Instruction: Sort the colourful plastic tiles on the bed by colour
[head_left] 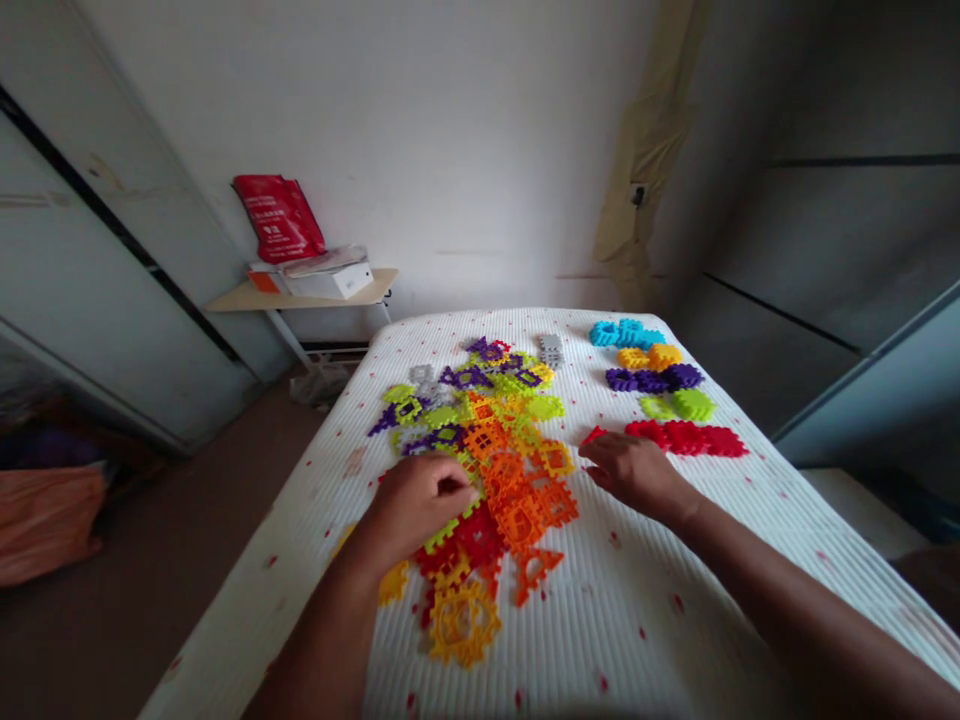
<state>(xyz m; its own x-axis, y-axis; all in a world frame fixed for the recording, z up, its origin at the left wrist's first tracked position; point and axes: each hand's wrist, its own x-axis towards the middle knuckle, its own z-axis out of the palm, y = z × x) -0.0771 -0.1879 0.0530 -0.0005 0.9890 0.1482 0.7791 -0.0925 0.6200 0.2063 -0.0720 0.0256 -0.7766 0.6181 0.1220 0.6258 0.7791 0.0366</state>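
A loose pile of notched plastic building pieces point(510, 480) in orange, purple, lime, yellow and red spreads over a white quilted bed cover point(600, 620). Over the pile's near left part, my left hand point(420, 490) is curled closed; whether anything sits in its fingers is hidden. To the right of the pile, my right hand point(630, 468) has its fingers together at a red notched piece point(594, 436), mostly covered by the hand. Just beyond that hand runs a row of red pieces point(705, 439). A yellow gear-edged piece point(480, 600) lies at the pile's near end.
Sorted rows of lime point(694, 404), purple point(656, 378), yellow point(664, 356) and blue pieces point(626, 332) line the far right. Grey pieces point(550, 348) stand at the far middle. A small table point(382, 287) with a box and red bag point(281, 220) is by the wall.
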